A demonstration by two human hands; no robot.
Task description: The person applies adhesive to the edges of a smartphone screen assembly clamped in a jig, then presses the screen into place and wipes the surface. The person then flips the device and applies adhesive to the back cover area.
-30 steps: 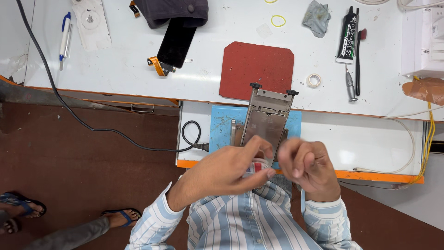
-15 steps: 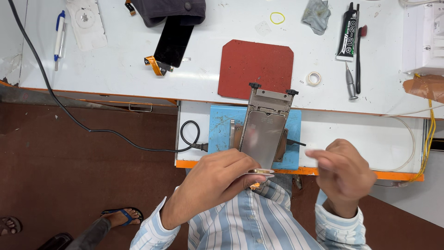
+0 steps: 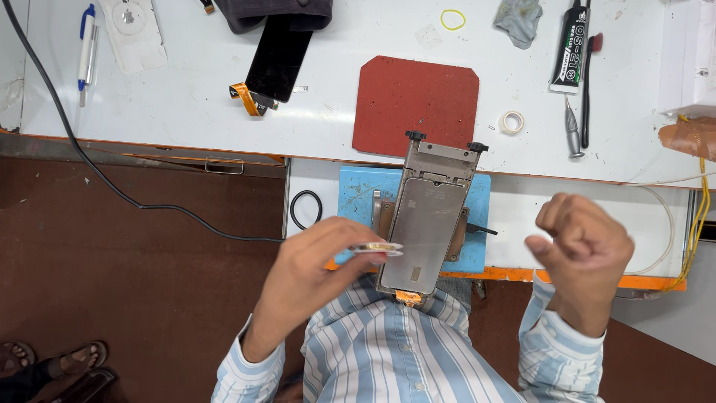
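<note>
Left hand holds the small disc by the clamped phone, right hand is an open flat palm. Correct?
Not quite. The head view shows the right hand clenched in a fist, not open. The left hand does hold the small disc by the clamped phone.

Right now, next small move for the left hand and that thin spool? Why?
Probably bring the right hand back to the flat spool. The left hand pinches the spool edge-on beside the metal clamp fixture, while the right hand is a closed fist off to the side, touching nothing. Whether a strand runs between them cannot be told.
</note>
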